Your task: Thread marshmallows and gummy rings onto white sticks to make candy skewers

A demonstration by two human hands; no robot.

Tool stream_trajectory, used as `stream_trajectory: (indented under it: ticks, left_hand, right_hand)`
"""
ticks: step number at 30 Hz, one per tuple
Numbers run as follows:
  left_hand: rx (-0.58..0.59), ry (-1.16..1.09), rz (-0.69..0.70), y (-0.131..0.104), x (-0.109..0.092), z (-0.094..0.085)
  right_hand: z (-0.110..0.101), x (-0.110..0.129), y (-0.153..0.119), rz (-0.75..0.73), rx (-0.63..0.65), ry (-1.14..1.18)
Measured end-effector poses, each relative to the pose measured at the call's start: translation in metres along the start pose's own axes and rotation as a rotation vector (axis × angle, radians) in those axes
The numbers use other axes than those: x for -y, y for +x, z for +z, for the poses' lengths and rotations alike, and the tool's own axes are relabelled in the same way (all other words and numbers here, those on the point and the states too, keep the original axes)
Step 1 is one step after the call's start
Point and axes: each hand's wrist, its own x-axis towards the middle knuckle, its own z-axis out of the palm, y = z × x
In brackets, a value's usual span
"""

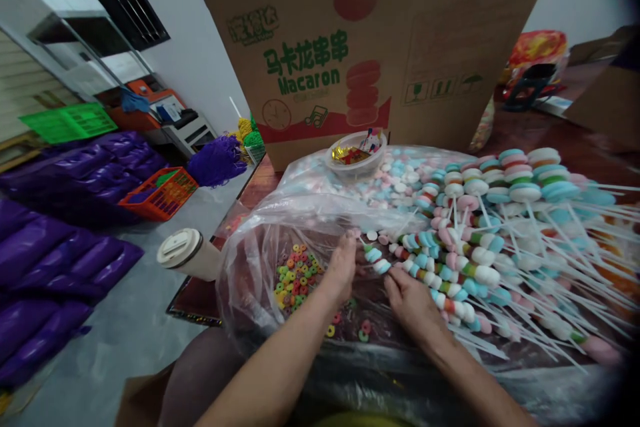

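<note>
My right hand is closed at the lower end of a short candy skewer with blue, white, red and green pieces. Beside the skewer's upper end is my left hand, its fingers partly hidden and blurred, so its grip is unclear. Colourful ring pieces lie in a clear plastic bag left of my left hand. Rows of finished-looking skewers with white sticks lie to the right of my right hand. Small pink, white and blue candies are spread on plastic behind both hands.
A large cardboard box stands behind the candies, with a clear round tub of wrapped items before it. A lidded cup is at the table's left edge. Purple bags and an orange basket rest on the floor.
</note>
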Motion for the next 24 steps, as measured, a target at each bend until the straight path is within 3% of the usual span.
stream_trajectory:
  ticks: [4,8,11,14,19,24]
  left_hand:
    - [0.04,0.353,0.108,0.056,-0.008,-0.014]
    - [0.045,0.521,0.201,0.068,-0.006,-0.017]
    - [0.048,0.567,0.225,0.052,0.001,-0.028]
    - [0.054,0.519,0.207,0.024,0.009,-0.042]
    - [-0.075,-0.08,-0.004,-0.029,0.005,-0.045]
    - [-0.01,-0.495,-0.038,-0.069,-0.015,-0.037]
  right_hand:
    - [-0.004,0.008,0.049,0.057,-0.066,-0.053]
    - [0.007,0.021,0.084,0.128,-0.061,-0.08]
    - [0.01,0.021,0.082,0.143,-0.036,-0.047]
    - [0.008,0.02,0.058,0.074,0.012,0.055]
    - [0.004,0.034,0.011,-0.046,0.086,0.343]
    - [0.008,0.053,-0.006,-0.079,0.032,0.581]
